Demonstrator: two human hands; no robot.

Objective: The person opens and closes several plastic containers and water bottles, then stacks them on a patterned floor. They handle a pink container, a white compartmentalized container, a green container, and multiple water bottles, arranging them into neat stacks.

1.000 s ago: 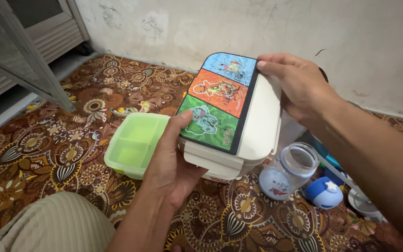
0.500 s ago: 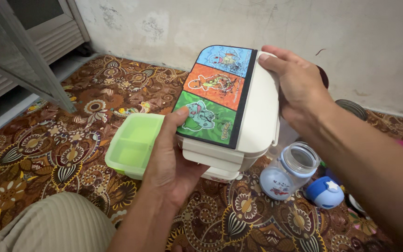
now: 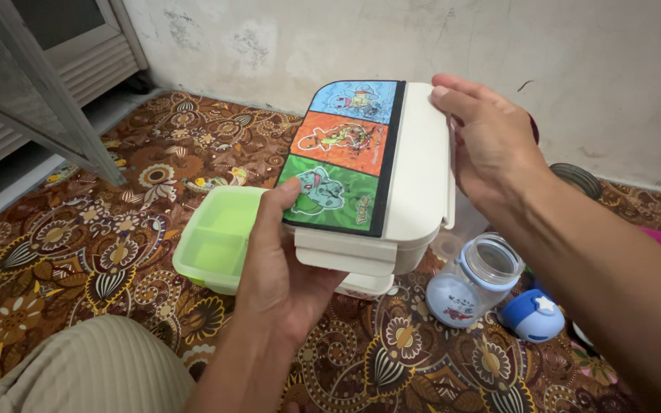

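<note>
Lunch box (image 3: 415, 172): white, pictured lid, centre of frame; now lifted higher and levelled compared with a second ago.
Right hand (image 3: 491, 141): clasps its far edge, upper right.
Left hand (image 3: 284, 268): supports the near corner, thumb on lid.
Green tray (image 3: 212, 241): apparently unmoved on the carpet.

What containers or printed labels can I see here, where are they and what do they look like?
Lunch box: held in both hands, cream, rounded rectangle.
Lid label: on its top, blue, orange and green cartoon panels.
Green tray: on the carpet behind the left hand, translucent, divided.
Clear bottle: on the carpet below the right hand, with a printed picture.
</note>
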